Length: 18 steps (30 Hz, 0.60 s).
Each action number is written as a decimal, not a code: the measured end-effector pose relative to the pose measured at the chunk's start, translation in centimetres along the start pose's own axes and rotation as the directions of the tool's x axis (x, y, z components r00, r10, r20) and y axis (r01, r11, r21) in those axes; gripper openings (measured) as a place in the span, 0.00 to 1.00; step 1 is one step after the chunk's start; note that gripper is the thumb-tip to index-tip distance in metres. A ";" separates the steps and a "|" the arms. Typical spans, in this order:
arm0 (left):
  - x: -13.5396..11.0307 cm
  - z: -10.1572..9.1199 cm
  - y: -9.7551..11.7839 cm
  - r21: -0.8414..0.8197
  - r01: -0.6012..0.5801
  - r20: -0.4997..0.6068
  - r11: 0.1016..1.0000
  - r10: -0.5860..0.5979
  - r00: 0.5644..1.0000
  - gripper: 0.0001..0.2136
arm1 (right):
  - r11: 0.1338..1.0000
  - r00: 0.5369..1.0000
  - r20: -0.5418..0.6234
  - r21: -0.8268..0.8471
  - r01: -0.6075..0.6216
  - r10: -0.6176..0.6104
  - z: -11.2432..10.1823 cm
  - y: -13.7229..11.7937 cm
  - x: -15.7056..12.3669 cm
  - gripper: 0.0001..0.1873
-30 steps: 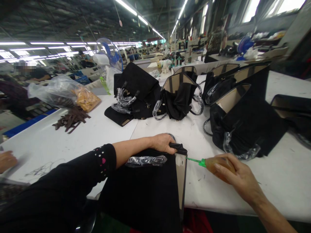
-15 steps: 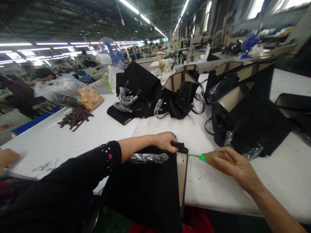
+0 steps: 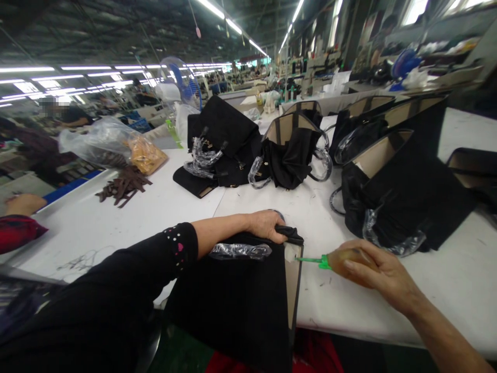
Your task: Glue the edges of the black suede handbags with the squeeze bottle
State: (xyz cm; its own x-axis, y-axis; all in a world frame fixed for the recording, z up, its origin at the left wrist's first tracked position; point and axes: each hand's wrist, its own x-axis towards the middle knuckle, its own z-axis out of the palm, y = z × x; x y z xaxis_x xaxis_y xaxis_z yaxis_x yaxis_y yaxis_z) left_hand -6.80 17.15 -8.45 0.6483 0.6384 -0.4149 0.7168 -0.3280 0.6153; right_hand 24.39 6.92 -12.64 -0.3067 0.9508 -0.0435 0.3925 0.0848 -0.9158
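A black handbag (image 3: 240, 295) lies on its side over the table's near edge, its beige lining (image 3: 292, 295) showing along the open right side. My left hand (image 3: 267, 226) is closed on folded black fabric at the bag's upper corner. Just below that arm runs a plastic-wrapped handle (image 3: 240, 251). My right hand (image 3: 378, 269) grips an amber glue bottle (image 3: 351, 264) with a long green nozzle (image 3: 310, 259). The nozzle's tip is at the lining near a small pale patch (image 3: 290, 254); whether it touches I cannot tell.
Several black bags with wrapped handles stand farther back, among them one pile (image 3: 221, 145) and a large bag (image 3: 411, 191) on the right. Dark brown strips (image 3: 123, 185) and a bag of yellow pieces (image 3: 145, 155) lie left. Another person's hand (image 3: 26, 204) is at the far left.
My right hand has brought the bottle slightly lower, and the nozzle tip has moved down from the folded fabric to the lining. My left hand keeps its hold. The other person's arm has shifted.
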 end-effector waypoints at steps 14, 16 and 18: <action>0.3 0.1 -0.2 0.006 -0.020 0.020 1.000 0.020 1.000 0.11 | 1.000 0.997 -0.074 0.019 0.005 -0.004 0.4 -0.3 -1.7 0.17; 0.2 0.1 -0.1 0.008 -0.020 0.022 1.000 0.020 1.000 0.11 | 1.000 1.000 -0.009 0.001 0.011 -0.011 0.6 -0.1 -2.1 0.16; 0.2 0.1 0.0 0.009 -0.021 0.022 1.000 0.021 1.000 0.11 | 1.000 0.999 0.030 -0.013 0.020 -0.020 0.7 0.1 -2.4 0.16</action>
State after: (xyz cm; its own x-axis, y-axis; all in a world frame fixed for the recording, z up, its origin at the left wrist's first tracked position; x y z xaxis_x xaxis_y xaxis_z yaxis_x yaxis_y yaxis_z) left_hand -6.63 17.22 -8.63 0.6685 0.6159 -0.4169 0.7054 -0.3475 0.6177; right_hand 24.51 4.42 -12.91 -0.3405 0.9395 -0.0373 0.3976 0.1079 -0.9112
